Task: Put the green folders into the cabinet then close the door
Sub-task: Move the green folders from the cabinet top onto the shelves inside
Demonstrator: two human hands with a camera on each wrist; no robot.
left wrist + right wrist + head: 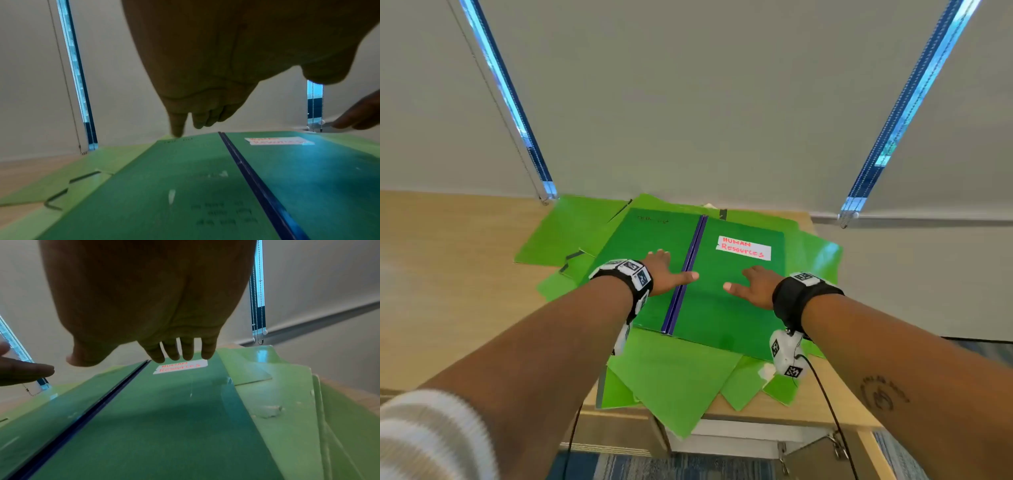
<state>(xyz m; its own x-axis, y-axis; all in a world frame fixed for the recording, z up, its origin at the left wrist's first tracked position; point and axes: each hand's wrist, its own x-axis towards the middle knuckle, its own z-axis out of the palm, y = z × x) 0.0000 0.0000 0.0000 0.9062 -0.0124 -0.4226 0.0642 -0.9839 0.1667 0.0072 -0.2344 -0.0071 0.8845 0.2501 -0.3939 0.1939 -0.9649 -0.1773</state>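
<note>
A dark green folder (715, 308) lies flat with a blue spine (671, 318) up its middle and a white "HUMAN Resources" label (743, 247) on its right half. It tops a loose pile of light green folders (671, 377) on the wooden cabinet top (448, 291). My left hand (674, 267) is spread palm-down over the left half, thumb across the spine. My right hand (743, 282) is spread over the right half, below the label. In the wrist views the left hand (205, 97) and right hand (154, 321) have straight fingers and hold nothing; contact with the cover is unclear.
Light green folders (565, 233) fan out to the back left and over the front edge. Below that edge the cabinet's white inside (739, 442) and a door hinge (839, 445) show. Window blinds with bead cords (846, 219) hang close behind. Blue carpet lies below.
</note>
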